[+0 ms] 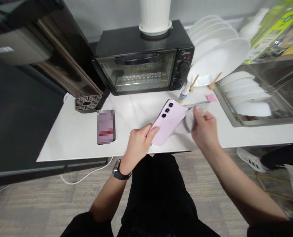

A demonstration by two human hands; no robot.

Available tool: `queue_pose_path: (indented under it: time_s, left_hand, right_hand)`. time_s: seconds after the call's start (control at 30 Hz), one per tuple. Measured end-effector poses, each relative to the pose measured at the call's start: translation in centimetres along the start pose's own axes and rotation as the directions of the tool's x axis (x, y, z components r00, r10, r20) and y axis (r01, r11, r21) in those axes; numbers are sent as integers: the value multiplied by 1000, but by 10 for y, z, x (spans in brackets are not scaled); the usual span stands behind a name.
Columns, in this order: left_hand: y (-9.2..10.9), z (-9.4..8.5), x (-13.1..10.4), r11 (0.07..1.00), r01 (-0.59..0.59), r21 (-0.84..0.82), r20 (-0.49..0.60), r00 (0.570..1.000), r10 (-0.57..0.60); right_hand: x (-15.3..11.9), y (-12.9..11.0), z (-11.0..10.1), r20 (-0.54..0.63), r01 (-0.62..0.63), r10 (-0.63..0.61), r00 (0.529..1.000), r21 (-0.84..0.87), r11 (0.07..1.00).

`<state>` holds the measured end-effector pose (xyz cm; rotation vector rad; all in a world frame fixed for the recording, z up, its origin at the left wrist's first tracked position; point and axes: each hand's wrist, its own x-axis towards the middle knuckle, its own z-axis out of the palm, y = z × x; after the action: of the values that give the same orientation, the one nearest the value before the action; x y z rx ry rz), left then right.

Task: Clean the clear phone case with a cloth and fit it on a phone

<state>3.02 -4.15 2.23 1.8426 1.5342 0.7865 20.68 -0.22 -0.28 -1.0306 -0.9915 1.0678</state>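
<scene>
My left hand point(140, 141) is closed around the lower end of a lilac smartphone point(167, 123), thumb on its back. Three black camera lenses face up near the far end. Just right of the phone, my right hand point(207, 128) pinches a blurred, see-through piece with a grey rim point(189, 123), which looks like a clear phone case. A small white bottle with a blue and yellow label point(183, 93) stands beyond the phone. On the counter to the left lies another phone point(106, 126), its face pixelated.
A black toaster oven point(138, 62) carries a white pot point(155, 14). White plates point(218, 59) and a dish rack point(250, 98) occupy the right. A pink paper note point(211, 97) lies near the rack. At left stands a drinks machine point(88, 102). Someone's shoe point(251, 159) shows lower right.
</scene>
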Motion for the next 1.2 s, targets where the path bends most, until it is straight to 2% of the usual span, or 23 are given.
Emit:
queue_pose_path:
  time_s: [0.03,0.1,0.17,0.23,0.3,0.43,0.5,0.6,0.7,0.77,0.83,0.93,1.07,1.2]
  left_hand:
    - [-2,-5,-3,1000,17,16,-36,999,-17]
    - [-7,-14,-11,998,67,20,-101,993,-64]
    - [-9,-20,-17,996,94,-12,-189,977,-94]
    - [-7,-21,-21,996,80,-38,-233,969,-86]
    - [-3,-18,-21,998,44,-34,-209,977,-50]
    - [7,-6,-15,999,-50,20,-23,998,50]
    - [8,0,-11,995,-85,54,26,996,84]
    - [7,9,-7,989,-107,100,55,993,102]
    - [6,16,-6,979,-146,139,85,987,136]
    - [3,20,-5,967,-183,176,102,981,167]
    - [0,24,-5,954,-209,213,118,975,187]
    - [-5,29,-5,943,-219,251,137,972,189]
    - [-9,30,-9,943,-206,261,133,975,176]
    - [-12,23,-15,963,-159,217,74,986,146]
  right_hand:
    - [7,1,-10,-61,56,-58,996,-36,998]
    - [16,2,-28,-93,85,-95,991,-107,991]
    - [19,4,-40,-73,93,-110,991,-204,975]
    - [17,6,-46,-36,98,-114,993,-296,950]
    - [13,7,-49,5,97,-102,995,-356,929]
    - [10,8,-57,71,91,-67,995,-411,907]
    - [11,9,-60,87,91,-60,994,-421,902]
    - [9,8,-57,84,103,-75,994,-424,900]
    - [3,4,-45,86,138,-113,990,-409,902]
    - [-4,3,-34,164,183,-127,978,-396,900]
    - [-11,4,-26,304,252,-132,944,-400,881]
    - [-21,10,-21,472,357,-124,873,-445,822]
    - [-27,20,-24,522,422,-109,846,-530,736]
    - [-27,24,-25,559,472,-72,826,-616,631]
